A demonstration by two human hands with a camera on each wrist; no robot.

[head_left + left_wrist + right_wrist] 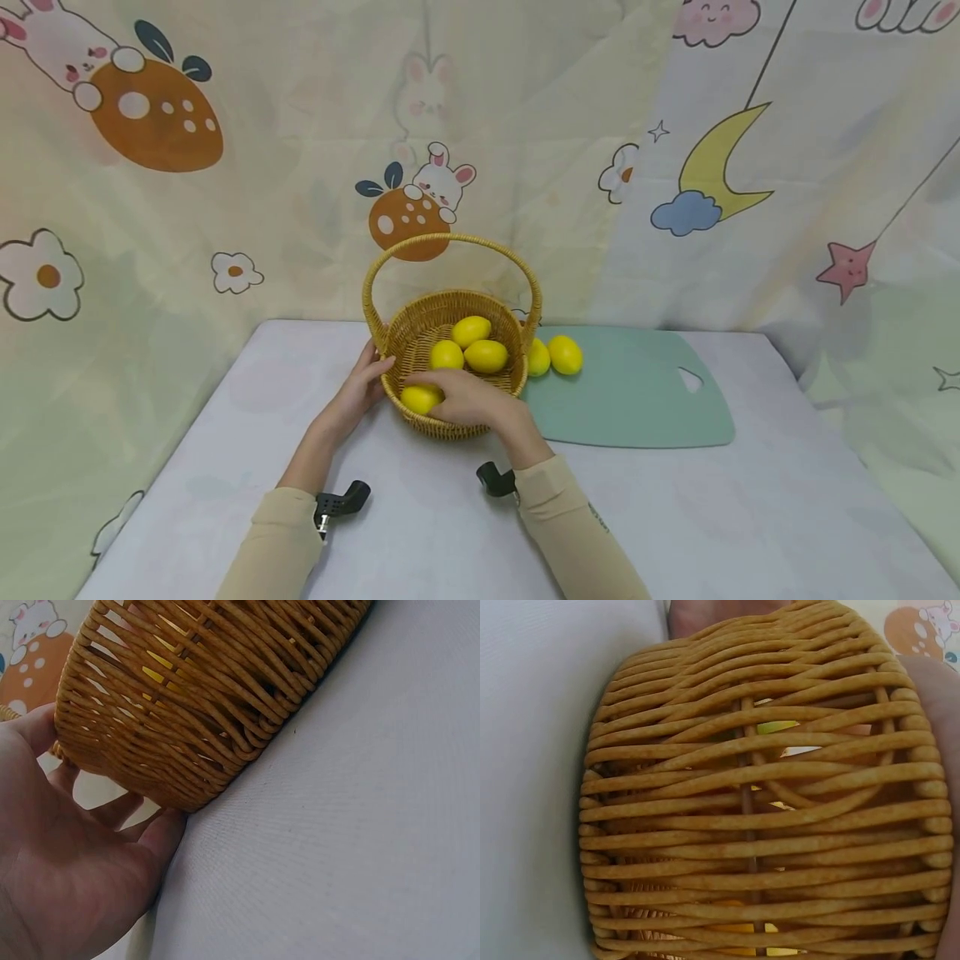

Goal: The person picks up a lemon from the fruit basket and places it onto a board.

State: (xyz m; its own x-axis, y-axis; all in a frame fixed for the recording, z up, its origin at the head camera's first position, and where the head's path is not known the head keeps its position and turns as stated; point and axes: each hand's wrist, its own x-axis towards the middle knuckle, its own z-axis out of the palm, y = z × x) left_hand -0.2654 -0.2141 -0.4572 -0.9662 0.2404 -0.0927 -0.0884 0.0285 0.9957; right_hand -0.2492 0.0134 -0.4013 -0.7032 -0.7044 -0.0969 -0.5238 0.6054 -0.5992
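Observation:
A woven wicker basket [457, 431] with a tall arched handle stands on the table. My left hand [352, 400] steadies its left side, the thumb at the rim and the other fingers against the outer wall, as the left wrist view shows. My right hand [480, 400] reaches over the front rim into the basket and holds a yellow lemon [420, 398] near the front left wall. Behind it in the basket lie three more lemons [486, 357]. The right wrist view is filled by the basket's weave [765, 825], which hides most of the right hand's fingers.
To the basket's right lies a pale green cutting board [630, 392] with a handle hole. Two lemons [566, 356] rest on its left end, one partly hidden by the basket. A patterned cloth [300, 192] hangs behind the white-covered table [420, 517].

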